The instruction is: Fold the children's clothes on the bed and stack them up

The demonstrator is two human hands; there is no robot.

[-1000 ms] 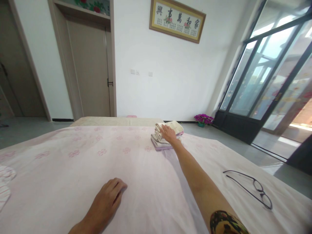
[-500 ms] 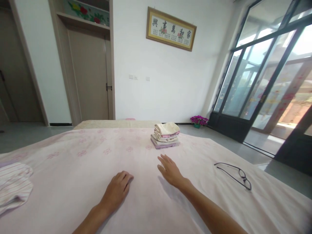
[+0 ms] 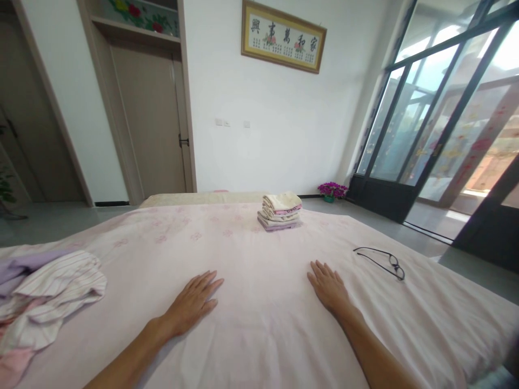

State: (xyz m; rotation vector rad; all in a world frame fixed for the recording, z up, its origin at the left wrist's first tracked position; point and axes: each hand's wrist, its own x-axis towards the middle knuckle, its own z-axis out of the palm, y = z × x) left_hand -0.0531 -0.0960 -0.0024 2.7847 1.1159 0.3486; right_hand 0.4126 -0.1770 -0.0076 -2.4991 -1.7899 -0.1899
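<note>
A second ago the right hand [image 3: 327,286] lay on the stack [image 3: 281,212]; it has since drawn back to the right side of the bed [image 3: 251,286], and the left hand [image 3: 192,302], curled before, has spread. The bed wears a pale pink sheet with faint pink flowers toward its far edge. By its left side, cut off by the view, the pile [image 3: 60,302] is crumpled and loose: lilac cloth behind, white cloth with thin reddish stripes in the middle, salmon pink in front. The stack sits near the far edge, right of its middle, squarely folded: cream on top, a pink band with dark lettering along its front, pale layers under that, lilac at the bottom. Both hands are palm down, open with fingers a little apart, holding nothing, well apart from each other and from the stack. The glasses [image 3: 391,262], dark-framed, arms unfolded, lie between the right hand and the bed's right edge. Counted by size, there are one bed, one pile, one stack, two hands and one pair of glasses; the separate pieces in pile and stack cannot be counted surely.
</note>
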